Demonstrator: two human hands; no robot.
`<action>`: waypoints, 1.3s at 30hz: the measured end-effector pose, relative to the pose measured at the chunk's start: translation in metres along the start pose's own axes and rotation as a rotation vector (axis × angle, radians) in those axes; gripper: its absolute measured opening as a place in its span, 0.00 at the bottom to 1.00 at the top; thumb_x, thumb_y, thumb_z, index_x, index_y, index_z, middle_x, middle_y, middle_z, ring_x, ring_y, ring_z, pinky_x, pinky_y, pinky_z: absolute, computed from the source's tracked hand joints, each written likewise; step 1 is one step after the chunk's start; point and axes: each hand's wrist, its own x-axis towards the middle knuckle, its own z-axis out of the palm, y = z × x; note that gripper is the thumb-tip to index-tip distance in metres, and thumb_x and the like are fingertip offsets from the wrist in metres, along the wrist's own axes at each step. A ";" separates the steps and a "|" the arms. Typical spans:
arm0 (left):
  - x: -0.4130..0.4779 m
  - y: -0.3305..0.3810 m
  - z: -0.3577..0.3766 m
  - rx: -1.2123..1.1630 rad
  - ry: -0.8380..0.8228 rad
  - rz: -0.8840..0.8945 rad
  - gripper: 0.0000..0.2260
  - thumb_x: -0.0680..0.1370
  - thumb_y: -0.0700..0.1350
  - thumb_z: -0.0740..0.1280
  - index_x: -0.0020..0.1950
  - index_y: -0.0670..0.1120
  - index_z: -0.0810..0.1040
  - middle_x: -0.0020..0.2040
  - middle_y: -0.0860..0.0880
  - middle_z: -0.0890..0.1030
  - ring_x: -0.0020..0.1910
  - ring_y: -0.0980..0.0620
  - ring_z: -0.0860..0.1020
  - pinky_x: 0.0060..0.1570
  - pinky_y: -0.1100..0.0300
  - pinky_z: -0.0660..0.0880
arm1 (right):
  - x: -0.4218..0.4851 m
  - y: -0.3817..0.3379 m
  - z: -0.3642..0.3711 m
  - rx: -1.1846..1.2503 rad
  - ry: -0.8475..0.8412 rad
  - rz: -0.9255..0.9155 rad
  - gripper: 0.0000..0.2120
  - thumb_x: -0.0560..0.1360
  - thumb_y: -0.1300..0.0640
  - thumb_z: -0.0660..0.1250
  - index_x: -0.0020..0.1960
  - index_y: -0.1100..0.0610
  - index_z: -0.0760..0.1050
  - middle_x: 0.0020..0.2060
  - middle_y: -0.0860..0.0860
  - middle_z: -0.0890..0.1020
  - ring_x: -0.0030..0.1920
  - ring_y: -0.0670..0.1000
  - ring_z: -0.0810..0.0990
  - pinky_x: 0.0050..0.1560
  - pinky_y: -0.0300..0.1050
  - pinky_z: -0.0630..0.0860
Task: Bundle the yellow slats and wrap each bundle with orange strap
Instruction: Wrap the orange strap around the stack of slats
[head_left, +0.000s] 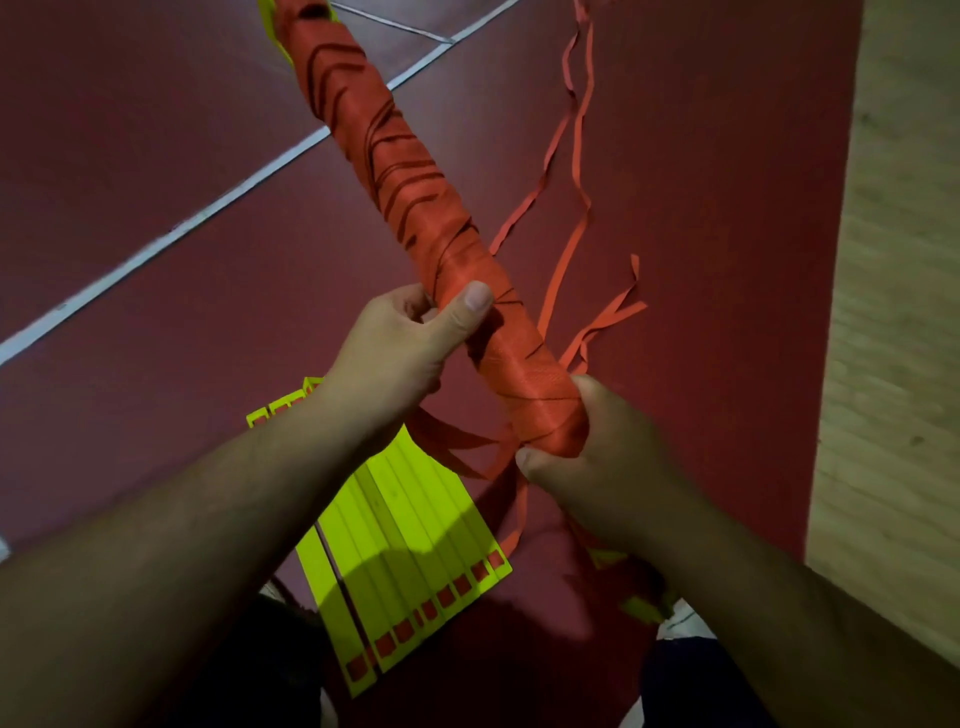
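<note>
Dark red floor (156, 156) with white lines fills most of the head view, and a pale wooden strip (893, 312) runs along the right edge. Both hands hold one long bundle (415, 171) above this floor. The bundle is covered almost fully with orange strap and goes from the lower middle up to the top edge, tilted to the left; a little yellow shows at its far end.

The left hand (395, 353) is closed around the middle part of the bundle, with the thumb pressed on the wrapped surface. The right hand (597, 467) is closed around the near end of the bundle, and its thumb presses the strap there.

Loose strap ends (571, 156) hang and lie on the floor to the right of the bundle, and some short pieces come out between the two hands.

Below the left forearm, a flat row of yellow slats (415, 545) lies on the floor, side by side, each with a small red square near its end. They are apart from the bundle.
</note>
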 end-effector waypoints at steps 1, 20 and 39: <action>0.001 0.000 -0.002 0.001 -0.039 0.027 0.36 0.72 0.64 0.70 0.50 0.28 0.73 0.27 0.56 0.61 0.23 0.59 0.59 0.22 0.67 0.59 | 0.000 0.000 -0.002 0.020 0.007 0.002 0.14 0.66 0.49 0.75 0.47 0.47 0.73 0.38 0.44 0.79 0.39 0.44 0.77 0.40 0.43 0.74; -0.008 0.019 -0.004 -0.257 -0.257 -0.034 0.17 0.76 0.56 0.67 0.49 0.43 0.86 0.53 0.25 0.77 0.30 0.48 0.72 0.36 0.49 0.59 | -0.004 -0.004 -0.022 0.853 -0.614 0.137 0.17 0.63 0.60 0.76 0.50 0.59 0.78 0.40 0.62 0.82 0.36 0.59 0.81 0.36 0.50 0.78; -0.006 0.005 -0.001 0.037 -0.013 0.009 0.20 0.74 0.61 0.68 0.37 0.46 0.69 0.27 0.52 0.63 0.22 0.58 0.60 0.21 0.66 0.59 | -0.001 -0.002 0.000 0.074 -0.082 0.003 0.19 0.66 0.50 0.76 0.52 0.43 0.70 0.40 0.43 0.79 0.39 0.40 0.77 0.35 0.33 0.71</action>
